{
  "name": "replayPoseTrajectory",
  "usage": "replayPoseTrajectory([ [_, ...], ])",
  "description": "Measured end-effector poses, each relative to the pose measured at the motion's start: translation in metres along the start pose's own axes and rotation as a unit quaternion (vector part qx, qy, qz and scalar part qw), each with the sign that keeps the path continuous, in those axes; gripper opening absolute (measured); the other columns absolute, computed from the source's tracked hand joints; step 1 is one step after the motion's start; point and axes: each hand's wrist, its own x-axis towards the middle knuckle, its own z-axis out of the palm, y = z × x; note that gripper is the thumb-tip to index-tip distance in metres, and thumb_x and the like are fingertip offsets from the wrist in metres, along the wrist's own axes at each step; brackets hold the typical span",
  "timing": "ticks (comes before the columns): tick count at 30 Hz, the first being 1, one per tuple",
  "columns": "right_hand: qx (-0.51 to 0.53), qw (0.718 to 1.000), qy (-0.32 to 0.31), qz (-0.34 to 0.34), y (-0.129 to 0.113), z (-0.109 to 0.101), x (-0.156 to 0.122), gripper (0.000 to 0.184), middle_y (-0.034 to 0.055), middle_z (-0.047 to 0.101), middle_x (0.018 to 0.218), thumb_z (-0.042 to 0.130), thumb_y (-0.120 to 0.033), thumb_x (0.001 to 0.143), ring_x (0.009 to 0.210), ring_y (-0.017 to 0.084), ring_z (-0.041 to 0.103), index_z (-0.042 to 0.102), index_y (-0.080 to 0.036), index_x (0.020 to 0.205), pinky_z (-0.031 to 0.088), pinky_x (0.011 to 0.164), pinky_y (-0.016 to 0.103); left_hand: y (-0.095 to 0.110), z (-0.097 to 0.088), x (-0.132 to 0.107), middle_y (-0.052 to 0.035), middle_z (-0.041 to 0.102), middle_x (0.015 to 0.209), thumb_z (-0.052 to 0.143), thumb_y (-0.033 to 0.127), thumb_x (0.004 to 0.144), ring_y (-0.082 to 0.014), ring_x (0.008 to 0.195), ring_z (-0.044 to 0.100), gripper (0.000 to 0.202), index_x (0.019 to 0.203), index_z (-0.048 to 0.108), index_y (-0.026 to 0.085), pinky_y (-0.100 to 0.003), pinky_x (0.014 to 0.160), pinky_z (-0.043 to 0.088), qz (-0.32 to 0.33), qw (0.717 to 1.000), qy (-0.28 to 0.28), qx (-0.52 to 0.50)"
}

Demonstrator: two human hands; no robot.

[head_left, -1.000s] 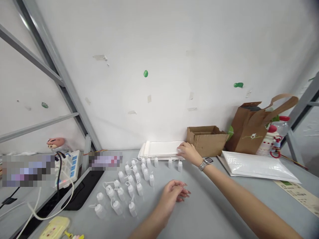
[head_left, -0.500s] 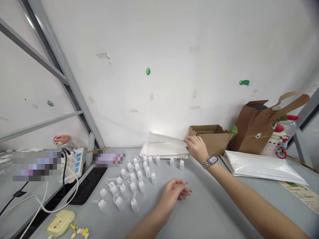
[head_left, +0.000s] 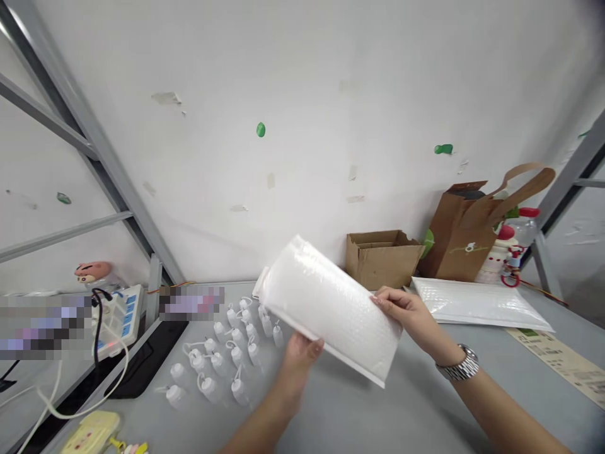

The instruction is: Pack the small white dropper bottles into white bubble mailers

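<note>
A white bubble mailer is held up above the grey table, tilted with its right end lower. My left hand grips its lower edge, thumb on the front. My right hand, with a metal-band watch on the wrist, pinches it near the right end. Several small white squeeze bottles with tethered caps stand upright to the left of my left hand. The mailer hides part of the table behind it, and only a corner of the white stack shows at its left end.
An open cardboard box and a brown paper bag stand against the wall. Another bubble mailer lies at right, by a printed paper. At left are a black phone-like slab, a power strip and a yellow case.
My right hand has brought a bubble mailer from the back stack towards me. My left hand, empty before, now holds its lower edge. The view has shifted slightly right.
</note>
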Motion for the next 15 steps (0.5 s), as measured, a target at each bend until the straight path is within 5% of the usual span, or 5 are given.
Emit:
replayPoseTrajectory([
  [3,0.03,0.993,-0.102,0.055,0.01,0.002,-0.006,0.036,-0.0034,0.042,0.063,0.055,-0.047,0.079,0.058,0.009,0.038,0.048,-0.017,0.059,0.031,0.054,0.023,0.002,0.001,-0.002,-0.0093,0.057,0.122,0.074,0.045,0.059,-0.0261,0.118,0.046,0.068,0.118,0.05,0.022,-0.037,0.099,0.036,-0.023,0.996,0.087,-0.021],
  [7,0.038,0.972,-0.214,0.088,0.005,0.011,-0.013,0.028,-0.0027,0.048,0.066,0.063,-0.044,0.074,0.061,0.01,0.043,0.056,-0.017,0.072,0.034,0.056,0.023,0.002,0.006,-0.002,-0.0098,0.06,0.117,0.077,0.034,0.059,-0.0278,0.115,0.049,0.072,0.123,0.047,0.019,-0.039,0.098,0.039,-0.018,0.995,0.1,0.0],
  [15,0.036,0.973,-0.215,0.07,-0.005,0.028,-0.022,0.029,0.0011,0.057,0.077,0.061,-0.044,0.076,0.071,0.014,0.049,0.064,-0.016,0.083,0.04,0.064,0.025,-0.003,0.001,0.002,-0.0124,0.068,0.1,0.079,0.035,0.054,-0.0321,0.098,0.06,0.06,0.107,0.06,0.012,-0.042,0.086,0.046,-0.082,0.991,0.101,0.042],
])
